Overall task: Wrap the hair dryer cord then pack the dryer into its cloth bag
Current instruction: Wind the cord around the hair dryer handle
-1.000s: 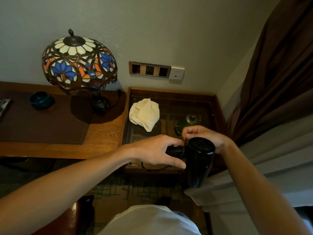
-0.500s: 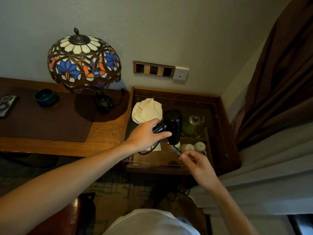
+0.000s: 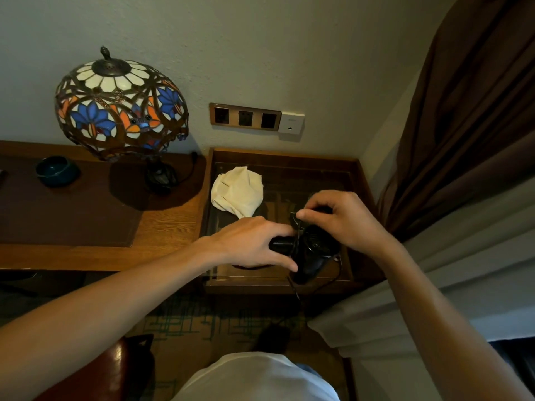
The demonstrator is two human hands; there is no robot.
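We are mid-wrap: our left hand [image 3: 254, 244] grips the handle of the glossy black plastic hair dryer [image 3: 311, 253] at centre frame, over the glass-topped wooden bench [image 3: 278, 280], while our right hand [image 3: 338, 218] pinches the thin black cord [image 3: 295, 224] just above the dryer body. To do this well, we judge we should keep the dryer steady in the left and lay each turn snug against the last, feeding slack through the right rather than tugging. A loose length trails off the bench's near edge toward the patterned floor; it could snag there. The crumpled cream cloth bag [image 3: 237, 192] waits unopened near the dryer, to its upper left. Room is tight on the right, where the brown curtain [image 3: 463, 117] hangs close; leftward, toward the stained-glass lamp [image 3: 121, 108], we have more space.
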